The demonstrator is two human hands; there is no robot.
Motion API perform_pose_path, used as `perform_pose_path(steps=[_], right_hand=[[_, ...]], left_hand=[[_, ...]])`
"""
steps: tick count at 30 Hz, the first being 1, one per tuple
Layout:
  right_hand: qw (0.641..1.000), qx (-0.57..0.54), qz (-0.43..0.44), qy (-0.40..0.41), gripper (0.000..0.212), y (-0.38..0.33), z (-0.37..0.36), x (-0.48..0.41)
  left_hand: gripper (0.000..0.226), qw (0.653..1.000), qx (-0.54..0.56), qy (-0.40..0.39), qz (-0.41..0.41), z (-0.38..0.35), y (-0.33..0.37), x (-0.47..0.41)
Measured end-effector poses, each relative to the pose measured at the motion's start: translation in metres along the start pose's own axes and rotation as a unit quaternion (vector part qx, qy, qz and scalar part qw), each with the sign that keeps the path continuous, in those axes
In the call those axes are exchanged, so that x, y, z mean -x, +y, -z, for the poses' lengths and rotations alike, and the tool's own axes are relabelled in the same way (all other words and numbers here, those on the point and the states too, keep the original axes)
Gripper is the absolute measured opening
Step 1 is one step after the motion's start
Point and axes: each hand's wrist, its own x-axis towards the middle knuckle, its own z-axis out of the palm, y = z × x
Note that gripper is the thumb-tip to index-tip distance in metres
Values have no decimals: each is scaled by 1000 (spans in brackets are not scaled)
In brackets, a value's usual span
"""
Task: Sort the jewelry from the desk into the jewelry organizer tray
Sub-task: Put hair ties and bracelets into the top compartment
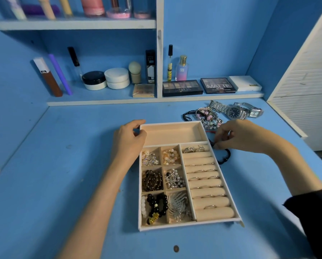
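A beige jewelry organizer tray (203,222) lies on the blue desk, its small compartments filled with beads, pearls and brooches, its ring rolls holding several rings. The long top compartment (172,132) holds nothing. My left hand (130,139) grips the tray's far left corner. My right hand (238,136) is just right of the tray, its fingertips pinching a black bead bracelet (224,156) that lies on the desk. Behind it sits a pile of bracelets (206,115) and two silver watches (234,112).
A low shelf at the back carries makeup palettes (182,87), jars (117,78), tubes and a perfume bottle (182,69). A white louvred door (305,81) stands at the right. Open desk surface lies left of the tray and in front of it.
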Motion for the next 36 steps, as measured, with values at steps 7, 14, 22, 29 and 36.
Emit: perform_pose_path(steps=[7,14,22,29,36], right_hand=[[999,24,-1,44,5,-5,-6,1],[992,8,37,117,10,-1,-6,9],[882,-376,9,282,19,13,-5,10],[776,-557,-83,284,21,25,-14,4],[749,-599,-98,266,19,27,-15,3]], left_hand=[[34,1000,0,3,-3,-1,-2,-1],[34,1000,0,3,-8,-1,-3,-2],[35,997,-62,-1,-38,0,5,-3],[24,953,-177,-120,-217,-29,70,14],[26,824,-370,-182,-388,-87,109,19]])
